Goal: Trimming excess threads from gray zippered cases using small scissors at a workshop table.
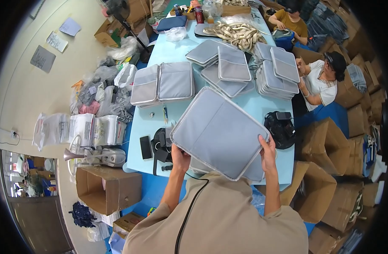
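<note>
Between both hands I hold up a grey square fabric panel [217, 133] with light piped edges and a seam across it, tilted over the near part of the table. My left hand [180, 158] grips its lower left edge, the fingers mostly behind it. My right hand [268, 152] pinches the right corner, thumb on the front face. Beneath the panel, more grey pieces [255, 170] show in part at the table's near edge. Beyond it lie stacks of similar grey panels: a neat double stack [176, 81] at left, a looser pile [234, 63] in the middle, another stack [278, 78] at right.
On the light blue table [137, 127] lie a black phone [145, 147], black straps and gear [162, 146], a black bag [280, 129] and a heap of beige strips [236, 34]. Two people sit along the right side. Cardboard boxes [325, 139] crowd the right; another box [109, 190] stands left.
</note>
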A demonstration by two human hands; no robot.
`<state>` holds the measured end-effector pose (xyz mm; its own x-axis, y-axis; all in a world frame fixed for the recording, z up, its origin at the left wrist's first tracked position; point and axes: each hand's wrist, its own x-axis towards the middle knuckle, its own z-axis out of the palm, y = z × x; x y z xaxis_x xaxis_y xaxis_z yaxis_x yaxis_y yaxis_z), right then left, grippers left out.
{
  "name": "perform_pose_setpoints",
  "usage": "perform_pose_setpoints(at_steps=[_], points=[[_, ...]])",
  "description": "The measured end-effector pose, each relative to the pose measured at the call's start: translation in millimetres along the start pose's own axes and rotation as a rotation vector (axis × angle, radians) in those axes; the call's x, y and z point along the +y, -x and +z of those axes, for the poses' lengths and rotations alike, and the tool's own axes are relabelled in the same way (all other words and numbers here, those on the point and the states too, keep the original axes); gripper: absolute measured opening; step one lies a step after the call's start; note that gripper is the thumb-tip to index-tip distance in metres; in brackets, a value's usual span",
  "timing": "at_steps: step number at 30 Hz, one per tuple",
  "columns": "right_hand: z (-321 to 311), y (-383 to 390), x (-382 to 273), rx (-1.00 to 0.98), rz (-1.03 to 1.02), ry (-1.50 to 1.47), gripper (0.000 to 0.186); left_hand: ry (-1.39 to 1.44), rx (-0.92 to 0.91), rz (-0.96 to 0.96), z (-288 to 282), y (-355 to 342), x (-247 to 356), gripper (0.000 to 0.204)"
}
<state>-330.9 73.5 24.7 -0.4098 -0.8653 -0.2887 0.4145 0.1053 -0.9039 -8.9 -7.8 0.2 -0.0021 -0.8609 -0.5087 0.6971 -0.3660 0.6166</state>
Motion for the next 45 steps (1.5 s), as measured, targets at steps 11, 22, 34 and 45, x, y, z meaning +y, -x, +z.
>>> perform_pose_setpoints(at_steps=[11, 22, 34, 45], points=[[-14, -2, 12, -0.121, 0.004, -0.129, 0.042, -0.025, 0.046, -0.041, 2, -3, -2, 0.024], [5, 11, -5, -0.034, 0.016, -0.154, 0.017, 0.117, 0.063, -0.255, 4, -13, -3, 0.029], [11, 34, -8, 0.23, -0.336, -0.034, 0.009, 0.324, -0.057, -0.451, -55, -15, -46, 0.014], [6, 27, -14, 0.311, -0.292, -0.099, 0.016, -0.076, -0.145, -0.139, -3, 15, -31, 0.014]])
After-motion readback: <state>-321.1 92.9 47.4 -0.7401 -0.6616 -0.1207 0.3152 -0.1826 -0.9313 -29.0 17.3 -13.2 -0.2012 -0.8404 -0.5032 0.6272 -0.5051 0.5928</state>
